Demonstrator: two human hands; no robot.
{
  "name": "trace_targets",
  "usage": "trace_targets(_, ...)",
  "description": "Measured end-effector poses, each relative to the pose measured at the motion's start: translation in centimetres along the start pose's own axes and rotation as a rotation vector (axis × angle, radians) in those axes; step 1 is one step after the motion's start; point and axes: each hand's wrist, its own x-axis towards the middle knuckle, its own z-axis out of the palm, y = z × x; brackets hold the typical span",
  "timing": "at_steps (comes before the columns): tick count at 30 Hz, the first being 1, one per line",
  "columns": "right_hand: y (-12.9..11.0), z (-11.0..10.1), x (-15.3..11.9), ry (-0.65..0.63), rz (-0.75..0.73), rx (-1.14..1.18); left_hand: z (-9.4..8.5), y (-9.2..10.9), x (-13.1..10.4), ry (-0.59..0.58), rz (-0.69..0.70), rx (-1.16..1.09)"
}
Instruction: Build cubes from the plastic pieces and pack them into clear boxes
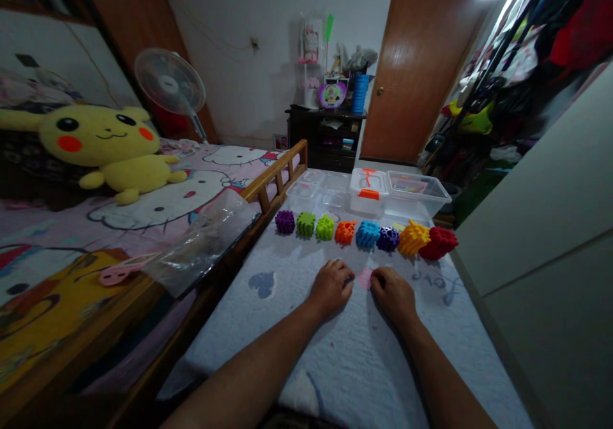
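Note:
My left hand point(332, 286) rests on the pale blue patterned cloth point(287, 346), its fingers curled in. Close by to the right, my right hand point(393, 293) lies on the same cloth, also loosely closed. No object shows in either hand. A pink patch of the print point(366, 278) is between them. Beyond the hands stands a row of bundles of toothed plastic pieces, sorted by colour: purple point(285, 222), green point(305, 224), lime point(324, 227), orange point(345, 232), light blue point(368, 234), dark blue point(388, 239), yellow point(414, 238) and red point(438, 243). Neither hand touches them.
Behind the row are a clear box with orange latches point(368, 193), an open clear bin point(416, 194) and clear lids point(320, 188). A wooden bed rail point(272, 177) borders the left side, with a plastic bag point(201, 244) over it. A white cabinet point(541, 205) flanks the right.

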Motion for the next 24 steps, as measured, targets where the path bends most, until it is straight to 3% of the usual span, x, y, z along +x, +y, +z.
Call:
trace_targets(3, 0.0, 0.0, 0.1, 0.003, 0.006, 0.009, -0.7, 0.1, 0.5, -0.021, -0.008, -0.042)
trace_targets(5, -0.1, -0.1, 0.1, -0.001, 0.007, 0.011, -2.4, 0.0, 1.5, -0.002, -0.001, -0.082)
trace_targets(8, -0.1, 0.0, 0.1, 0.000, 0.017, 0.009, -6.8, -0.8, 4.3, 0.138, -0.005, -0.065)
trace_targets(11, 0.1, 0.1, 0.1, -0.015, 0.022, 0.017, -11.9, -2.9, 8.1, 0.270, -0.096, 0.056)
trace_targets(14, 0.2, 0.1, 0.1, -0.028, 0.010, 0.025, -15.5, -6.1, 11.6, 0.261, -0.219, 0.211)
trace_targets(16, 0.3, 0.1, 0.1, -0.017, 0.003, 0.023, -16.6, -8.3, 13.3, 0.159, -0.260, 0.350)
trace_targets(19, 0.2, 0.1, 0.0, -0.005, 0.002, 0.022, -16.6, -10.8, 14.7, 0.042, -0.301, 0.461)
trace_targets(24, 0.1, 0.2, -0.1, -0.002, 0.013, 0.021, -15.7, -12.4, 15.4, -0.020, -0.311, 0.508)
